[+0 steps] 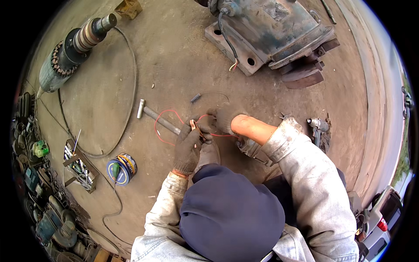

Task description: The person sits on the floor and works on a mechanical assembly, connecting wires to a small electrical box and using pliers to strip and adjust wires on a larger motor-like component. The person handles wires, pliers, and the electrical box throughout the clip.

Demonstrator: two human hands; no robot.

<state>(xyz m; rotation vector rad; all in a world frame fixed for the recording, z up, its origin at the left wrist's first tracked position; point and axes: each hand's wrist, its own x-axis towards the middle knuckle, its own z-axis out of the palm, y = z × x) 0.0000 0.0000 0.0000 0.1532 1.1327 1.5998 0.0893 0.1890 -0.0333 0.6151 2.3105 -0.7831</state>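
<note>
While the left hand in its dark glove seems curled tight on the red wire, the right hand bends close by; I can't tell if it grips. The wire loops out left, over the hammer. They look busy handling wire, which needs a gentle, steady touch next. Farther off sits a big machine.

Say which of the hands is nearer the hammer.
Left. The left hand is close by the handle end of the hammer; the right hand is farther off, on the hammer's right.
</note>
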